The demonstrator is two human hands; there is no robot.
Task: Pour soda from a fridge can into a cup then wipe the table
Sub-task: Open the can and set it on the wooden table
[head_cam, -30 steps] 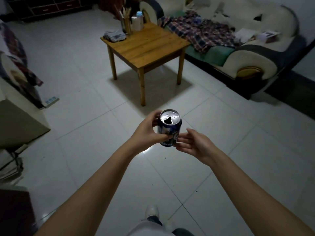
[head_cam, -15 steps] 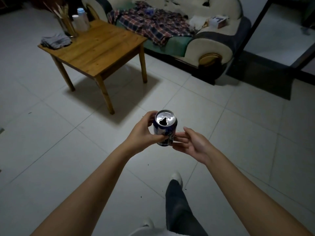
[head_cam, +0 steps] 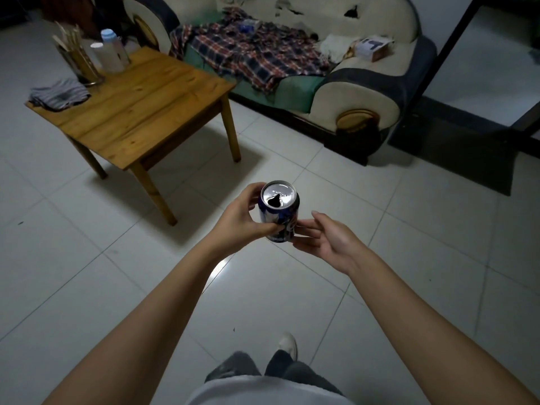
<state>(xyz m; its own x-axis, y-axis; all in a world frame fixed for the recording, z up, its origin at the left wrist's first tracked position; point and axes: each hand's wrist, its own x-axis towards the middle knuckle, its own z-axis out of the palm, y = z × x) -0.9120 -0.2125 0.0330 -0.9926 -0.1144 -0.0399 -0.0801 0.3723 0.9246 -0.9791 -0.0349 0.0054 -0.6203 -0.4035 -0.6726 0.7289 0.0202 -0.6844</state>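
Can (head_cam: pixel 279 210) is already open, upright, held in the left hand (head_cam: pixel 242 220): thumb across the near side, fingers wrapped round the far side, firm hold at mid-body. Right hand (head_cam: pixel 327 241) is loose, palm up, fingertips (head_cam: pixel 302 229) touching the can's lower right side at about 4 o'clock from its top; it supports more than it holds. Step in hand looks like carrying the can to the wooden table (head_cam: pixel 140 103), which sits at 11 o'clock from the can, well apart across the tile floor (head_cam: pixel 380 287). To do it well: keep the can vertical with the opening level, walk smoothly, leave the right hand under the base as backup so nothing sloshes out. White cup (head_cam: pixel 109 58) stands at the table's far corner, beside a holder of sticks (head_cam: pixel 77 59); grey cloth (head_cam: pixel 60 93) lies at the left corner, likely the wipe for later. Pouring not yet begun.
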